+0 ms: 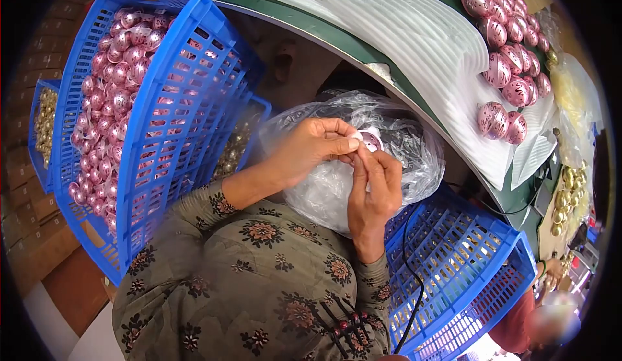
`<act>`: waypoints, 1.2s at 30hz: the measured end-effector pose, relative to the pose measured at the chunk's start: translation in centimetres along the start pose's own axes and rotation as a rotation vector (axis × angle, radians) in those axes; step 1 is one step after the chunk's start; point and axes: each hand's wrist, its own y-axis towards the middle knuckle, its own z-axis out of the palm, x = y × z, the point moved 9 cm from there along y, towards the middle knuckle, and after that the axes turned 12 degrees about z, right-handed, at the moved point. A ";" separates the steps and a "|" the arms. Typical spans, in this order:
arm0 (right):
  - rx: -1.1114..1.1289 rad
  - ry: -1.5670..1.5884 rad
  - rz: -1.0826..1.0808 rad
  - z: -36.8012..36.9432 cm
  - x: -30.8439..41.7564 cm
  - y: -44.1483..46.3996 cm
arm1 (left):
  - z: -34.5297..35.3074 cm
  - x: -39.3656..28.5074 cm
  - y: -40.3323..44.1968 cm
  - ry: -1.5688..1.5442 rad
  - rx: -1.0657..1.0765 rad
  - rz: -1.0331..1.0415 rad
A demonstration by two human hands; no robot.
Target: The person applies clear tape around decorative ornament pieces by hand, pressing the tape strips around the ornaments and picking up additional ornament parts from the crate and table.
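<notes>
Over a clear plastic bag (324,196) on my lap, my left hand (304,150) and my right hand (376,189) meet fingertip to fingertip. Between them shows a pink ball ornament (372,140), partly covered by my fingers. A small white bit (357,136) sticks out at the pinched left fingertips; what it is I cannot make out. Both hands are closed, thumb against finger. Which fingers bear the ornament's weight is hidden.
On my left stands a tall blue crate (152,134) full of pink ornaments (120,95). Blue baskets (453,264) stand at right. The green table (272,14) carries white foam sheet (414,30) and more pink ornaments (502,69). A co-worker's hand (551,270) shows at far right.
</notes>
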 end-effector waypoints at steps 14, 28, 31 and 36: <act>0.265 0.328 0.403 1.7 -3.0 1.9 | 0.2 -3.0 0.2 0.503 0.086 0.228; 0.211 0.461 0.447 2.2 -4.2 0.9 | 0.3 -3.2 -1.7 0.621 -0.064 0.191; 0.230 0.388 0.413 2.3 -3.9 1.1 | -0.3 -1.6 -0.7 0.530 0.065 0.114; 0.185 0.589 0.481 2.3 -4.0 1.1 | -1.0 -1.9 0.4 0.428 0.029 0.159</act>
